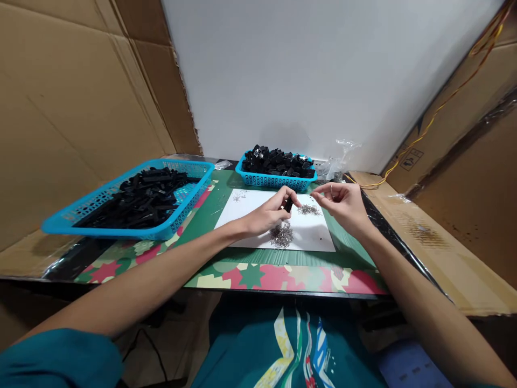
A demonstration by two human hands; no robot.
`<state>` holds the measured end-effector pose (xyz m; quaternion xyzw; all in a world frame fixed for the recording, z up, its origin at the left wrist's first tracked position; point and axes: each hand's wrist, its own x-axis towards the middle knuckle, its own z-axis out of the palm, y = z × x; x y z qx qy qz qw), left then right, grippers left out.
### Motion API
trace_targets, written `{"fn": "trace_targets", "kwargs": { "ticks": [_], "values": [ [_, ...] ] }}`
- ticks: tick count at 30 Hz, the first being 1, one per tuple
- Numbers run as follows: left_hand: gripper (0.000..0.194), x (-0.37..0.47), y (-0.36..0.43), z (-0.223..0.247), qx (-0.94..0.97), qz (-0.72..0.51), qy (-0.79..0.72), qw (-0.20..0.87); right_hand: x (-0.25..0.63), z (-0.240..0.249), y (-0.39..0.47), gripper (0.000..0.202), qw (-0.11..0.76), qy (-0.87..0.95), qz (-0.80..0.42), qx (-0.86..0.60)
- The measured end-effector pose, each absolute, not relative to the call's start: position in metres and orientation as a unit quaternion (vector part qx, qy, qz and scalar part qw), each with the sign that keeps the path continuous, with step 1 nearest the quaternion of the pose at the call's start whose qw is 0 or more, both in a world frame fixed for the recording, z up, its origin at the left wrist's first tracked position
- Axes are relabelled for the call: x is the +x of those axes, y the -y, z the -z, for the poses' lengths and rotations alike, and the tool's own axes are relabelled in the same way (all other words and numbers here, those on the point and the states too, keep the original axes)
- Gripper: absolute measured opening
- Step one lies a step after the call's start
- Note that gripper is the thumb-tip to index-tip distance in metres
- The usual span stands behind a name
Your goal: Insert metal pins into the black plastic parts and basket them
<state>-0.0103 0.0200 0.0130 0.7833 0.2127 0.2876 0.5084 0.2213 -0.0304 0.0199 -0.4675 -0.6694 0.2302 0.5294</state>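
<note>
Black piece in left hand, metal bits in heaps, looks midway

Head view: gripping a small black piece [288, 204] between thumb and fingers of left hand [270, 211], over white sheet [311, 238] on green tabletop [217, 195]. In right hand [342, 200], thumb and fingers drawn close together, just beside the far heap of metal bits [309, 209]; cannot tell whether pinching a bit, too small. Hands near each other, not touching.

Near heap of metal bits [281, 235] just below left hand; thin scatter of bits [239, 197] at sheet's far left corner. To the left, large blue basket [121, 232] with many long black parts [137, 199]. Behind the sheet, small blue basket [270, 180], piled high with short black parts [278, 161].

Progress, judged from layout: probably midway through a repeated step. Black piece in hand, not set down. Plenty of bits left on sheet. Both baskets well stocked; cannot tell finished from unfinished parts, nor which basket for which. Count done: not readable.
</note>
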Motion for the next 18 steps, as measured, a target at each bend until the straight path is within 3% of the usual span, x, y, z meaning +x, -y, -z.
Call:
{"fn": "trace_targets", "kwargs": {
  "ticks": [7, 13, 18],
  "values": [
    [0.055, -0.0107, -0.0204, -0.0082, 0.769, -0.28, -0.232, 0.526, 0.2327, -0.0132, 0.0223, 0.033, 0.534, 0.625, -0.313, -0.476],
    [0.056, -0.0082, -0.0228, -0.0062, 0.763, -0.297, -0.265, 0.509, 0.2303, -0.015, 0.0218, 0.032, 0.526, 0.612, -0.335, -0.486],
    [0.049, -0.0059, -0.027, -0.0028, 0.781, -0.347, -0.251, 0.456, 0.2265, -0.0201, 0.0284, 0.022, 0.517, 0.682, -0.214, -0.471]
  ]
}}
